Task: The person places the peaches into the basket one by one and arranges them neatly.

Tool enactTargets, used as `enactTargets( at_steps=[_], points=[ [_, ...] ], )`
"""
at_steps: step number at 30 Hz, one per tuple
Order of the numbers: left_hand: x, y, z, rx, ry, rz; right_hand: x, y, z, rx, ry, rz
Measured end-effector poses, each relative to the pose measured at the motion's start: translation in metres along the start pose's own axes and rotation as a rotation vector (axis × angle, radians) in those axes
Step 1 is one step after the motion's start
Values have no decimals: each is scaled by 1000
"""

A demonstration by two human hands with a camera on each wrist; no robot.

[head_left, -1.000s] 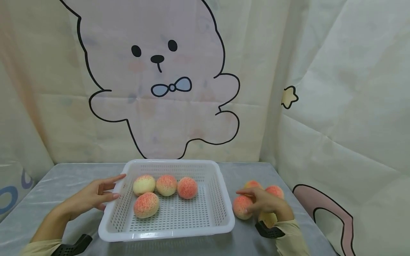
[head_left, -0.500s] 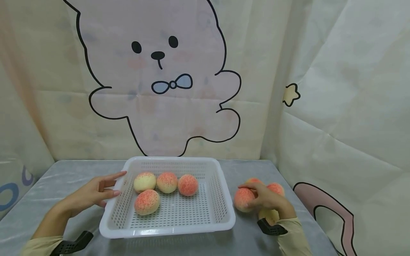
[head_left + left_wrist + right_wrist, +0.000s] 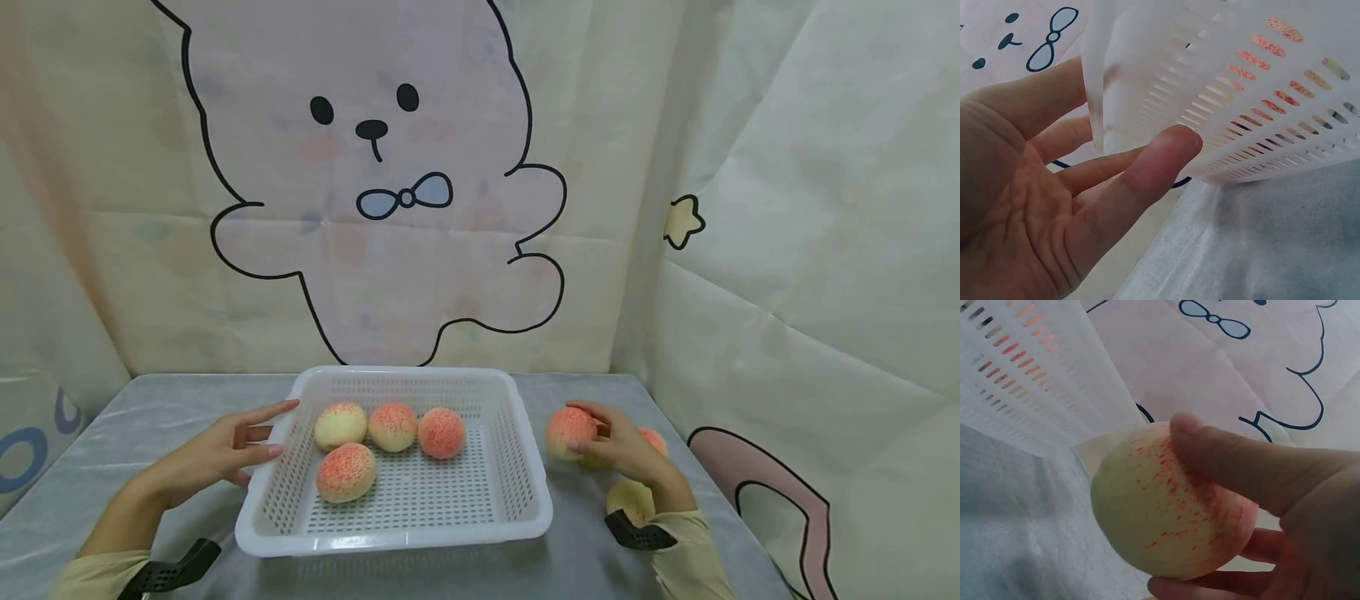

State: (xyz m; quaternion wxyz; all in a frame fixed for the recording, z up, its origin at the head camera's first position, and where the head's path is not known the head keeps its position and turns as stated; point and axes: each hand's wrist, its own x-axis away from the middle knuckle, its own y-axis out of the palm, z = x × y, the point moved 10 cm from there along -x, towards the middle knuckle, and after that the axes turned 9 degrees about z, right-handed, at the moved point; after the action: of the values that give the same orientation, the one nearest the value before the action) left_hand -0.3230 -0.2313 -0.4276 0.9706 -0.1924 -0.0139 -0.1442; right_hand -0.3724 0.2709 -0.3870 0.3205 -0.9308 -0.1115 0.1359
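A white perforated plastic basket (image 3: pixel 405 546) stands on the table with several peaches in it, among them a yellowish peach (image 3: pixel 341 425) and a redder peach (image 3: pixel 442 433). My left hand (image 3: pixel 225 450) is at the basket's left side, fingers extended along the rim and thumb near the outer wall. To the right of the basket, my right hand (image 3: pixel 626 446) grips a red-and-yellow peach (image 3: pixel 1166 506) between thumb and fingers. Beneath and behind this hand are more peaches, one pale yellow peach (image 3: pixel 630 500) and one orange peach (image 3: pixel 655 440), both partly hidden.
Grey cloth covers the table (image 3: pixel 180 400). A curtain (image 3: pixel 450 275) printed with a cartoon bear hangs behind its far edge, and another curtain (image 3: pixel 810 292) runs along the right side.
My right hand has lifted a peach from the group on the right and raised it slightly, away from the others. The left hand and the basket stay in place.
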Motion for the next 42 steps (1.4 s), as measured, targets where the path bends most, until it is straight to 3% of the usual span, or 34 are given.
enactTargets(
  at_steps=[10,17,26,42],
  points=[
    [1,1,2,0,4,-12,-2,-6,-2,-99,17,94],
    [0,3,0,8,0,-8,-5,-6,-12,-74,-39,129],
    [-1,2,-1,11,8,-1,-11,-2,-20,-24,-51,135],
    [0,-2,-1,11,-9,19,-27,5,-58,-75,-93,104]
  ],
)
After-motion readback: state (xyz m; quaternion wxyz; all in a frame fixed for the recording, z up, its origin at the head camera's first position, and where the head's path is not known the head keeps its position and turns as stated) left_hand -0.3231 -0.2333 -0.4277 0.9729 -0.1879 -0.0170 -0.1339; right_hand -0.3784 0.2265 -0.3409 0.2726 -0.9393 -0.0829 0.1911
